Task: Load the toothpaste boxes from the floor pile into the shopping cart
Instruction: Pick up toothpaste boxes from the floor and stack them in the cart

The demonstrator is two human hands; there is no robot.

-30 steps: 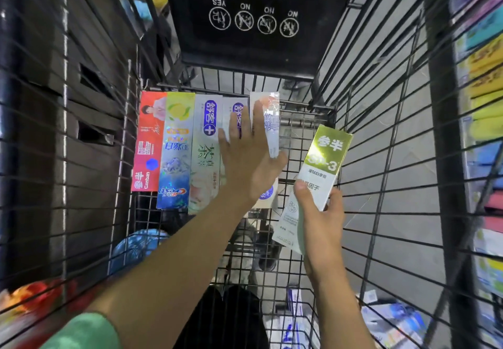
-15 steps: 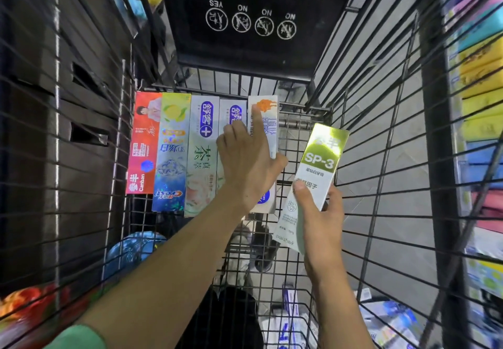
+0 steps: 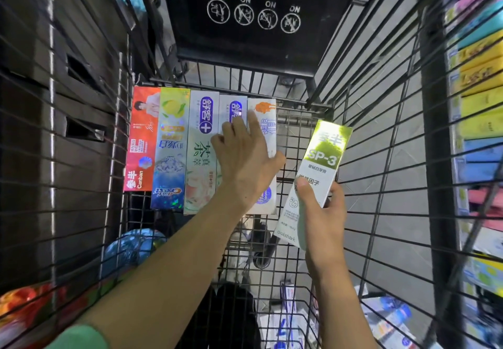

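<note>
Several toothpaste boxes lie side by side on the wire floor of the shopping cart (image 3: 299, 141): a red box (image 3: 141, 141), a blue-and-yellow box (image 3: 170, 152), a white-and-green box (image 3: 200, 163), and two white boxes partly under my left hand (image 3: 245, 155). That hand lies flat on the two white boxes with its fingers spread. My right hand (image 3: 321, 207) grips the lower half of a green-and-white SP-3 box (image 3: 321, 163), tilted, just right of the row and above the cart floor.
The black child-seat flap (image 3: 253, 16) with warning icons stands at the cart's far end. Through the mesh, more boxes (image 3: 294, 318) lie on the floor below. Coloured boxes fill a shelf (image 3: 479, 81) on the right. A dark cabinet (image 3: 54, 119) is on the left.
My left hand has slid slightly back along the white boxes, fingers curling a little. The SP-3 box in my right hand has stayed nearly in place beside the row.
</note>
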